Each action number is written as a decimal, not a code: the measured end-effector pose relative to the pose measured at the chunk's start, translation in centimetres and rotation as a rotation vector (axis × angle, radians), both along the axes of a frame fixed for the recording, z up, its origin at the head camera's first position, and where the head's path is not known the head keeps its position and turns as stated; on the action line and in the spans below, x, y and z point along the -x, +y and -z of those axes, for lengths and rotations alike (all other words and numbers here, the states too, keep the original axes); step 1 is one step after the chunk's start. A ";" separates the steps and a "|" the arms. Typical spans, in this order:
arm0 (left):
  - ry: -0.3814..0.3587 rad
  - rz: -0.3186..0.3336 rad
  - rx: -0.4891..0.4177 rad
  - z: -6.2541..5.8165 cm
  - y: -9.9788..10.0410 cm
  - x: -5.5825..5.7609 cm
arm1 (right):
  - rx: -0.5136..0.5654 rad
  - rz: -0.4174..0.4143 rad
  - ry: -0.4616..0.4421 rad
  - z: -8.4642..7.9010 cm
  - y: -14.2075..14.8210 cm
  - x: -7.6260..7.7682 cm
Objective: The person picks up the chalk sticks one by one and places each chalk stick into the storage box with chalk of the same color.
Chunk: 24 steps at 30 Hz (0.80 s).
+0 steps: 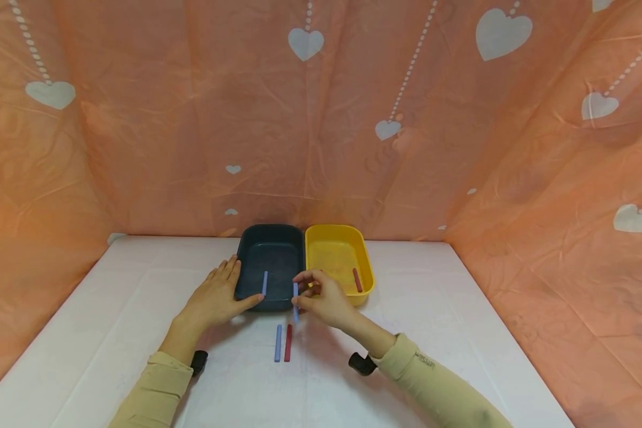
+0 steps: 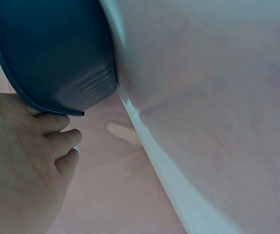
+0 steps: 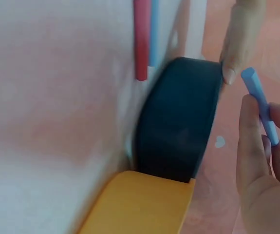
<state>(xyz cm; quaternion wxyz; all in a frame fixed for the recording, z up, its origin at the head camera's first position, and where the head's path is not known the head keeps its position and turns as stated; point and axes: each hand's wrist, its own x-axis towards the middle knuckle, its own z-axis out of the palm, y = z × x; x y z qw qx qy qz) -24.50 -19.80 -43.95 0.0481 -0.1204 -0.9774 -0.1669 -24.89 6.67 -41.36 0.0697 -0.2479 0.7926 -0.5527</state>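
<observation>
Left hand [image 1: 214,297] fingers pretty straight, touching navy tray [image 1: 278,252] around 8 o'clock; inner blue stick [image 1: 264,280] at 6, loose blue stick [image 1: 278,343] and loose red stick [image 1: 288,343] just outside. Held blue stick [image 1: 296,295] at 5, pinched in right hand [image 1: 326,301] fingers. Yellow tray [image 1: 334,252] has tray red stick [image 1: 357,280] at 4.

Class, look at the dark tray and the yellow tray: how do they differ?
The dark tray is deep blue; the yellow tray is bright yellow. A blue stick is in the dark tray, a red stick in the yellow tray. The left hand touches the dark tray, not the yellow tray. Both are open-topped with rounded corners.
</observation>
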 end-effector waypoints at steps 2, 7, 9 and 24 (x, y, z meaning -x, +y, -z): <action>-0.008 -0.004 0.003 0.0 0.0 0.0 | 0.013 0.008 0.030 -0.3 -0.3 0.3; -0.006 -0.003 0.003 0.1 0.0 0.0 | 0.029 0.033 0.020 -0.6 -1.2 1.1; -0.004 -0.002 0.005 0.1 0.0 -0.1 | 0.039 0.043 -0.016 -0.6 -1.6 1.5; 0.005 0.005 0.010 0.2 -0.1 0.1 | 0.140 0.058 -0.074 -3.1 -4.5 2.0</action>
